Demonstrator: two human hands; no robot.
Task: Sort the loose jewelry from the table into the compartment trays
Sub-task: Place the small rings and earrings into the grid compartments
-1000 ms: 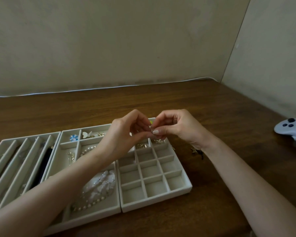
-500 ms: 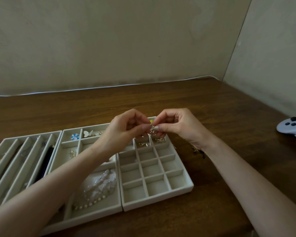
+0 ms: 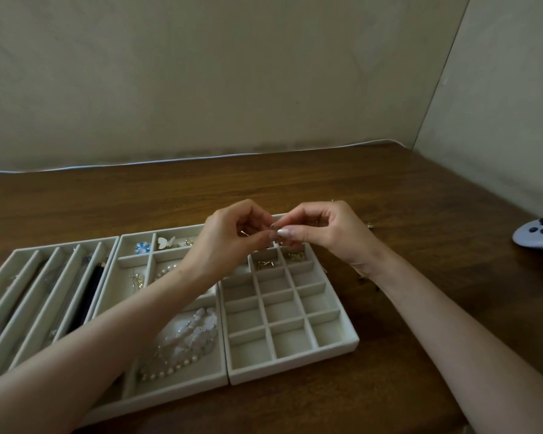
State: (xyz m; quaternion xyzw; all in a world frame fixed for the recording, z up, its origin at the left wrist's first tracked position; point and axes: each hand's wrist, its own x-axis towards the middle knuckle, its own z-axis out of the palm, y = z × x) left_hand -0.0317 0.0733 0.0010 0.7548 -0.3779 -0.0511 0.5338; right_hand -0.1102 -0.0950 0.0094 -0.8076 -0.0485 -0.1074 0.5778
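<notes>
Sorting looks about midway: left hand (image 3: pixel 232 238) and right hand (image 3: pixel 325 233) both pinch one small metal piece (image 3: pixel 272 227) above the grid tray (image 3: pixel 295 369), some compartments hold jewelry, and loose bits (image 3: pixel 370 225) lie on the bench (image 3: pixel 420 308).

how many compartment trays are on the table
3, side by side: long-slot tray on the left, mixed tray in the middle, grid tray on the right. The view cuts off at the left, so more may lie beyond.
</notes>
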